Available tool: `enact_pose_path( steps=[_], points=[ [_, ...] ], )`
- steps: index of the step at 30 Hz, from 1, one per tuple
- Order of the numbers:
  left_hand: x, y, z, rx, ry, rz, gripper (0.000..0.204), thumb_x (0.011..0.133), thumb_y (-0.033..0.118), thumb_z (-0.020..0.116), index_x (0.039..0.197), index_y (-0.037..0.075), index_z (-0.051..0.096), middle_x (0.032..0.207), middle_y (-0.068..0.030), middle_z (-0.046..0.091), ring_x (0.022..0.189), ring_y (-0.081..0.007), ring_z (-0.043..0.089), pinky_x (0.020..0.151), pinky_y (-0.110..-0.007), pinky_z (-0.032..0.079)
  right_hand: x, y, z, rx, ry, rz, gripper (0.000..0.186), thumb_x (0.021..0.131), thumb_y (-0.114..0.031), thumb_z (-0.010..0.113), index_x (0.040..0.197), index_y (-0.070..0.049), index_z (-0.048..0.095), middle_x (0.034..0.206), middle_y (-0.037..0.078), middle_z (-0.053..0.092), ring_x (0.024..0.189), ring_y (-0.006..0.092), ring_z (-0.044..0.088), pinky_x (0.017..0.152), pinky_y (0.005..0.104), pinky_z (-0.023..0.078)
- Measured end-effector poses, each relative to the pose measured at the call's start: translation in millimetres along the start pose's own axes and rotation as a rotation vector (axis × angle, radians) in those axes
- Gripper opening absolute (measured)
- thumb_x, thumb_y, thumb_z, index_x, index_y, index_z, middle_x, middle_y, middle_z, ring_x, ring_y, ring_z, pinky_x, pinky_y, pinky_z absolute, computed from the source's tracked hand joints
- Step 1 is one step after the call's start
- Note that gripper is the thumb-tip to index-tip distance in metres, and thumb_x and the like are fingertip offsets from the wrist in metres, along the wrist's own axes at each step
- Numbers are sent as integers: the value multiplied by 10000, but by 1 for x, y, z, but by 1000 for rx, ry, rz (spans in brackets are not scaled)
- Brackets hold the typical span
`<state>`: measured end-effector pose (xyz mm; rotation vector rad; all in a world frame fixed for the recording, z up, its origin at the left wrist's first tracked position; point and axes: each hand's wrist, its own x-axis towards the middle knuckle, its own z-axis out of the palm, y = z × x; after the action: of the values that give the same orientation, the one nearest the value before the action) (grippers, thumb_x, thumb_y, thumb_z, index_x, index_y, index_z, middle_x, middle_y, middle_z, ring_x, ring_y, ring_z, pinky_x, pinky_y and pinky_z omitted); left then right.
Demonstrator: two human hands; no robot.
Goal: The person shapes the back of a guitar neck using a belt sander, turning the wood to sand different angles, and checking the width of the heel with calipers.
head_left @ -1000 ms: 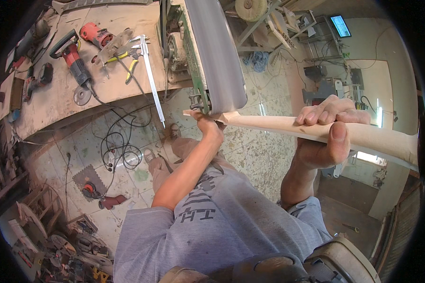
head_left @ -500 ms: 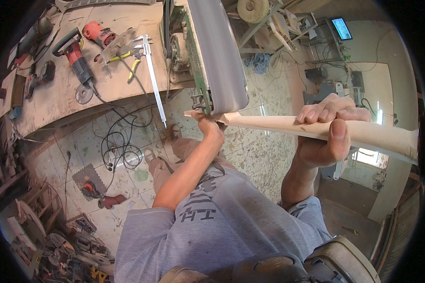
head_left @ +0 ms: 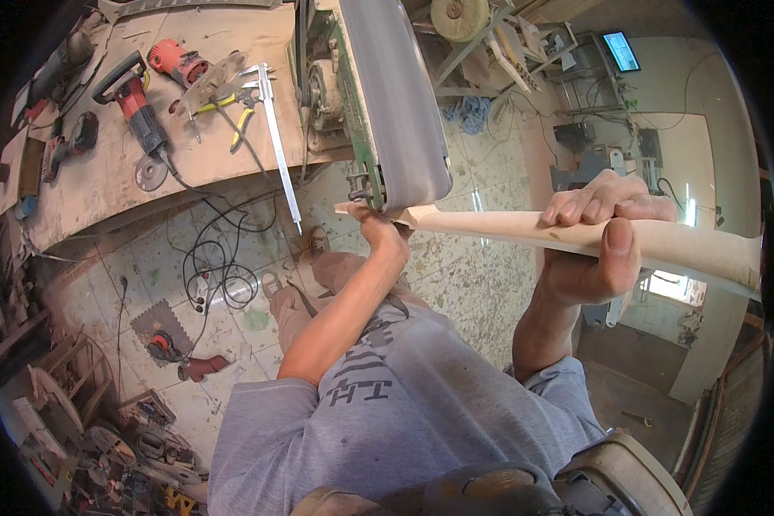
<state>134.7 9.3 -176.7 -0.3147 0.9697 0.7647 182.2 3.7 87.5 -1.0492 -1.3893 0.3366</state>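
Note:
A long pale wooden piece, slim on the left and wider to the right, lies across in front of the end of a belt sander. My left hand is closed round its narrow left end, just under the sander's near roller; part of those fingers is hidden behind the wood. Farther right, my right hand wraps round the thicker part, thumb on the near side and fingers over the top. The wood's shaped shoulder touches or almost touches the grey belt; which one, I cannot tell.
On the workbench to the left lie a caliper, yellow-handled pliers, a red-black angle grinder and a red power tool. A tangled black cable and an orange-black sander are on the tiled floor.

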Motion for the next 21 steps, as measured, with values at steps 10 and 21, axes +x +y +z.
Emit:
enact_pose_path(
  steps=[10,21],
  points=[
    [-1,0,0,-11,-58,-4,750,984,685,109,1446,143,344,1404,-82,445,1271,-274,486,1029,-472,462,3,5,0,39,-7,-60,124,908,-118,519,980,-50,445,801,99,511,706,151,622,567,289,640],
    [-14,8,9,-13,-41,-21,766,978,684,97,1444,120,326,1407,-102,448,1278,-294,502,1025,-488,496,3,2,-1,8,-12,-11,278,925,-116,616,1013,-87,354,846,92,513,678,124,604,559,289,614]
  ],
)
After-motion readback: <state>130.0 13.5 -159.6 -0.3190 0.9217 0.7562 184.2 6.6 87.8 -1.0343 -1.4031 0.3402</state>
